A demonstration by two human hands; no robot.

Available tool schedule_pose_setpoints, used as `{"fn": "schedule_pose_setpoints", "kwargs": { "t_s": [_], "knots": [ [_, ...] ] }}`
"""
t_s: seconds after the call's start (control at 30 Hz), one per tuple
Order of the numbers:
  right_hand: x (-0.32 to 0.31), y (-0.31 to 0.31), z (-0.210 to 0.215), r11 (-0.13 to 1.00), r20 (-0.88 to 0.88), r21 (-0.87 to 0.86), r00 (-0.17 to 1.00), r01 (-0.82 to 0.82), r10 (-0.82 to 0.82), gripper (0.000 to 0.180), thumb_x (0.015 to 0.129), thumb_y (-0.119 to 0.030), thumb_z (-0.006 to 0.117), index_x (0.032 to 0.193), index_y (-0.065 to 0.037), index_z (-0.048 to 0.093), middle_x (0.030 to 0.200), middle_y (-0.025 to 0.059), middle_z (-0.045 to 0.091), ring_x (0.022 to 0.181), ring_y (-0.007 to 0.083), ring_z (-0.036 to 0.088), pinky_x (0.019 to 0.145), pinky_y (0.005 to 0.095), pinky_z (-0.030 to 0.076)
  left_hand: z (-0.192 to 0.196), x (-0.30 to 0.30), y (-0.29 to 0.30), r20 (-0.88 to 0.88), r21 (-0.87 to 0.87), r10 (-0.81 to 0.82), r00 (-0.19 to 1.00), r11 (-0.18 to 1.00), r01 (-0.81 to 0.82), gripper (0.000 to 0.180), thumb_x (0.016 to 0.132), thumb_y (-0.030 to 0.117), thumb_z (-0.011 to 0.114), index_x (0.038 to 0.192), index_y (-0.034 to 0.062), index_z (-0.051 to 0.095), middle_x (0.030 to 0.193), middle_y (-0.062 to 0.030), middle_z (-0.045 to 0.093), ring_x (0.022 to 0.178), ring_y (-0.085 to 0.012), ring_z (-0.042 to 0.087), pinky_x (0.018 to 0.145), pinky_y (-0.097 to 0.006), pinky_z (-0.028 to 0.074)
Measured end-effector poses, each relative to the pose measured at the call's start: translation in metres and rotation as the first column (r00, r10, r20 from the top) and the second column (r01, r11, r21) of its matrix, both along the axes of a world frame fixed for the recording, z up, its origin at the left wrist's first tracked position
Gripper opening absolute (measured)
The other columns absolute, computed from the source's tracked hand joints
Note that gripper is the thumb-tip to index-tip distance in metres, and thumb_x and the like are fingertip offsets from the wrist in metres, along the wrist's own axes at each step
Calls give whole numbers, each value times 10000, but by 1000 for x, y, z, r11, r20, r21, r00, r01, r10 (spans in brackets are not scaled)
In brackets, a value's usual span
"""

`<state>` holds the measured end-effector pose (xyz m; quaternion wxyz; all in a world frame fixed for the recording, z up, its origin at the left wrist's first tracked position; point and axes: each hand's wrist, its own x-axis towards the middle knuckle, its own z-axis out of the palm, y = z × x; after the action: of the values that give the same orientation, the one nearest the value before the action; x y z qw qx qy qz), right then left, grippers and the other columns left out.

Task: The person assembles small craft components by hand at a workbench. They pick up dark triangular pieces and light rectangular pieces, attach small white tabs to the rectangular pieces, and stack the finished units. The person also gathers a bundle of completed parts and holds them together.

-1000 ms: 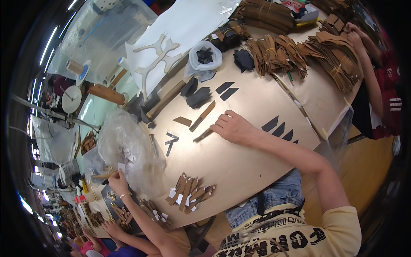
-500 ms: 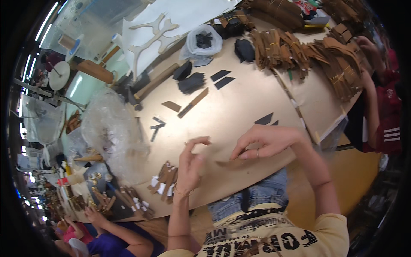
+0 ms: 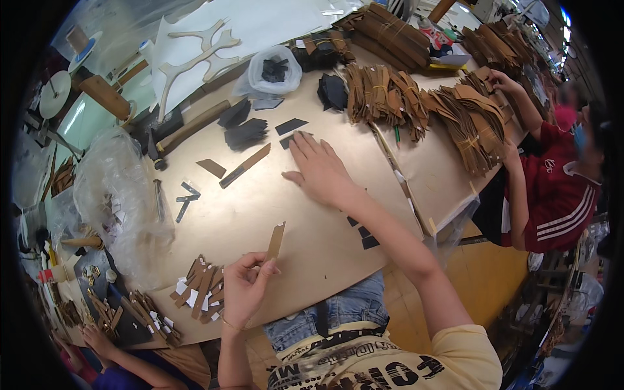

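My left hand (image 3: 246, 286) pinches a narrow brown cardboard strip (image 3: 275, 241) upright near the front edge of the tan table (image 3: 260, 208). My right hand (image 3: 318, 170) lies flat on the table farther out, its fingertips touching a small black cut piece (image 3: 290, 140). Another black piece (image 3: 290, 125) lies just beyond it. A long brown strip (image 3: 245, 165) and a short brown piece (image 3: 211, 168) lie to the left of my right hand. Several black triangles (image 3: 364, 233) show under my right forearm.
A pile of brown strips with white tags (image 3: 200, 289) lies by my left hand. Black stacks (image 3: 246, 134), a plastic bag of black pieces (image 3: 274, 69), crumpled clear plastic (image 3: 117, 195) and bundled brown strips (image 3: 390, 97) surround the work area. A person in red (image 3: 552, 188) sits at right.
My right hand let go near my left hand and reached out across the table to the black pieces. My left hand kept the brown strip and stayed near the front edge.
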<state>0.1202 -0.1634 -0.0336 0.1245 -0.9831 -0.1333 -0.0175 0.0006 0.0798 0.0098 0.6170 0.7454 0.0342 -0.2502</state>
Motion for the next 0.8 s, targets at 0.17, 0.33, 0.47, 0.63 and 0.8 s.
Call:
{"fn": "schedule_pose_setpoints", "kwargs": {
  "t_s": [0.17,0.33,0.47,0.63,0.8],
  "knots": [
    [-74,9,0,999,-82,-10,996,-36,35,601,989,-370,521,1426,30,422,1545,189,356,1452,309,303,1173,501,240,3,-6,-6,84,-103,4,996,995,5,203,911,108,709,1025,-59,697,744,-21,678,617,-34,523,530,-205,385],
    [-147,14,14,992,-135,79,985,-100,110,517,963,-248,574,1400,10,472,1524,179,398,1429,303,350,1136,484,276,15,-8,-13,75,-38,-342,937,938,345,168,877,85,745,1005,-19,718,726,28,661,555,-22,344,483,-220,273],
    [-157,9,15,874,-144,474,989,105,-41,407,1025,-253,497,1333,9,545,1348,178,588,1290,288,527,1072,418,367,18,-2,-22,80,-7,-431,899,902,432,164,887,122,743,995,-1,727,709,27,637,570,-17,351,486,-225,285],
    [-147,-15,22,-26,-537,833,818,553,208,546,1073,-429,349,1344,10,526,1132,156,671,999,189,640,907,322,493,12,7,-26,-45,46,-440,897,896,442,179,906,154,721,1002,3,730,705,-3,643,600,-33,402,515,-228,335],
    [-151,-14,29,210,-522,849,829,485,199,363,990,-209,594,1273,16,579,1104,101,672,957,123,626,827,263,508,4,11,-29,76,80,-393,916,918,387,194,896,144,725,1022,-2,724,726,-29,657,610,-44,437,538,-238,376]
  ]
}}
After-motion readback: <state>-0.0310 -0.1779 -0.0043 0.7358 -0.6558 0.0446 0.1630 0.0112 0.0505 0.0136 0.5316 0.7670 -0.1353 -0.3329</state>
